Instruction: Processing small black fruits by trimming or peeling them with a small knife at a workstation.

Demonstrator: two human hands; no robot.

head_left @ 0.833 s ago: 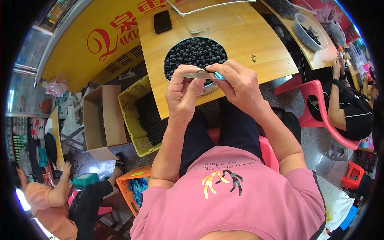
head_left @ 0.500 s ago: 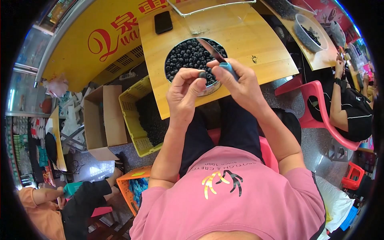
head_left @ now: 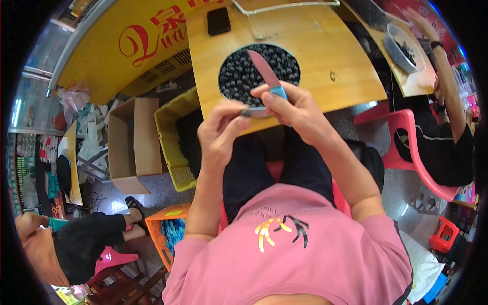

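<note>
My left hand (head_left: 218, 131) pinches a small dark round piece (head_left: 247, 113) between thumb and fingertips, just over the near side of a round tub. In my right hand (head_left: 301, 113) is a knife (head_left: 263, 68), gripped by its blue handle, the blade pointing up and away across the tub. Blade and piece are apart. The round tub (head_left: 219, 84) stands near the front edge of the wooden table, full of dark, shiny, round pieces (head_left: 236, 76); their kind is hard to tell.
On the table (head_left: 340, 94) lie a black phone (head_left: 218, 21) and a clear tray (head_left: 284, 7). Left of my legs are a yellow crate (head_left: 170, 119), a cardboard box (head_left: 133, 137) and an orange crate (head_left: 165, 244). Co-workers sit at both sides; a clear bowl (head_left: 401, 51) is at right.
My left hand with the dark piece has drawn left and lower, away from the knife. The view has shifted slightly. The co-worker at right has raised an arm.
</note>
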